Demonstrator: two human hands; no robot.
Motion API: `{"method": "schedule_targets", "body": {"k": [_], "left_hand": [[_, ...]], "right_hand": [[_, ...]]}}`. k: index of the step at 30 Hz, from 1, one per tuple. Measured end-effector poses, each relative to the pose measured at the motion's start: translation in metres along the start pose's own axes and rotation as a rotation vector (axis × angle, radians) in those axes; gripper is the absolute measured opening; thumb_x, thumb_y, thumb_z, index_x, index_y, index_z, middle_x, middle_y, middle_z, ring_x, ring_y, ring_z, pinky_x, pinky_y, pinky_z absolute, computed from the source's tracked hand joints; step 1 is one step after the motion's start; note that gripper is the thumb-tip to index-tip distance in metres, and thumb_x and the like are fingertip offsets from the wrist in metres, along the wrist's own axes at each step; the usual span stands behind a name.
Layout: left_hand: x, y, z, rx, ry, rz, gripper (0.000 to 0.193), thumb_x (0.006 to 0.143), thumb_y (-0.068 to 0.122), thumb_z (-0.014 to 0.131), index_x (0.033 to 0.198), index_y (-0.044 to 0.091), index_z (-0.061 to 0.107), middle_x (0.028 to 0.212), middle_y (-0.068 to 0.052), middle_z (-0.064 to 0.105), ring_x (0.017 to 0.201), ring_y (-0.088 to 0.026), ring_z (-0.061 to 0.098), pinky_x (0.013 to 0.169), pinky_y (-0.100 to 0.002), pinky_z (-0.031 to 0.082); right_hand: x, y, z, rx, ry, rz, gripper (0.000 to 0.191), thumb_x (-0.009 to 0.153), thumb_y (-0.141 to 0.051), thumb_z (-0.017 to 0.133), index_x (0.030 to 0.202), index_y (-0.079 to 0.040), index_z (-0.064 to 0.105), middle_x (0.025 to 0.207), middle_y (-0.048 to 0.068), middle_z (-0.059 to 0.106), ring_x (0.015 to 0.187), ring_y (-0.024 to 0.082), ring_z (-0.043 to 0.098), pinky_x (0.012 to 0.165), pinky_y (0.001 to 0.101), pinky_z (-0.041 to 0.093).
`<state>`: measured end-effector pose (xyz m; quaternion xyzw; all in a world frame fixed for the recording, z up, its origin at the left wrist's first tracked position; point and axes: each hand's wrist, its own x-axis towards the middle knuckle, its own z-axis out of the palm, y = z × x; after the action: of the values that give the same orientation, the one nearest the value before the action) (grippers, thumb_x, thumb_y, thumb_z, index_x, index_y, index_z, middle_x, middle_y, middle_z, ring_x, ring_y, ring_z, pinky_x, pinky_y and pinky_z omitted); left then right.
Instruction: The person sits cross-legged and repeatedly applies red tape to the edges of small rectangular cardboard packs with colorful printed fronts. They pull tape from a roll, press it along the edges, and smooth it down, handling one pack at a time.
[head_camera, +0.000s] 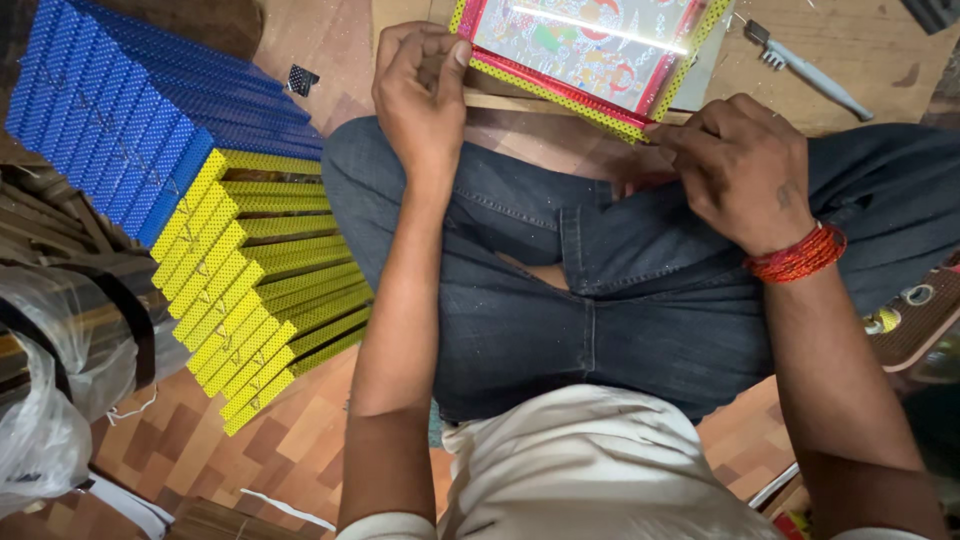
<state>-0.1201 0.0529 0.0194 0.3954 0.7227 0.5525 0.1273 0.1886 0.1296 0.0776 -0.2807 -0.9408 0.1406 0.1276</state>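
A framed colourful picture (585, 50) with a red inner border and a yellow dotted edge lies on the floor in front of my crossed legs. My left hand (420, 95) is curled over the frame's near left corner, gripping it. My right hand (745, 170) pinches the frame's near right corner with fingertips together; red threads circle that wrist. My legs in dark jeans (600, 290) fill the middle of the view.
A fanned stack of yellow dotted frames (255, 290) and blue dotted frames (130, 120) lies at the left. Clear plastic bags (40, 420) sit at the lower left. A pale-handled tool (810, 70) rests at the top right. Another board edge (915, 320) shows at the right.
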Motion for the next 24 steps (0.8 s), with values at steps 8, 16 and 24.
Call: {"method": "schedule_targets", "body": {"k": [8, 16, 24], "left_hand": [[0.009, 0.000, 0.001, 0.048, -0.020, 0.017, 0.012, 0.093, 0.009, 0.079, 0.099, 0.001, 0.072, 0.102, -0.005, 0.067, 0.083, -0.020, 0.073, 0.075, -0.031, 0.056], [0.035, -0.015, 0.025, 0.143, 0.076, 0.245, 0.059, 0.073, 0.025, 0.088, 0.113, -0.006, 0.057, 0.105, -0.018, 0.067, 0.095, -0.039, 0.065, 0.081, -0.043, 0.052], [0.048, -0.056, 0.032, 0.347, 0.072, -0.100, 0.041, 0.089, 0.028, 0.086, 0.117, 0.008, 0.062, 0.109, -0.015, 0.075, 0.107, -0.036, 0.070, 0.095, -0.046, 0.055]], "right_hand": [[0.004, -0.010, -0.003, 0.066, -0.017, 0.037, 0.027, 0.091, -0.006, 0.074, 0.117, -0.013, 0.078, 0.093, 0.005, 0.065, 0.092, 0.025, 0.064, 0.079, 0.0370, 0.053], [0.016, -0.044, 0.006, 0.224, 0.092, 0.050, 0.022, 0.090, -0.011, 0.078, 0.110, -0.005, 0.074, 0.103, 0.012, 0.070, 0.102, 0.033, 0.066, 0.088, 0.0421, 0.054], [0.011, -0.049, 0.013, 0.279, 0.117, 0.098, 0.021, 0.086, -0.006, 0.077, 0.107, -0.003, 0.075, 0.102, 0.013, 0.071, 0.100, 0.032, 0.066, 0.089, 0.0409, 0.055]]}}
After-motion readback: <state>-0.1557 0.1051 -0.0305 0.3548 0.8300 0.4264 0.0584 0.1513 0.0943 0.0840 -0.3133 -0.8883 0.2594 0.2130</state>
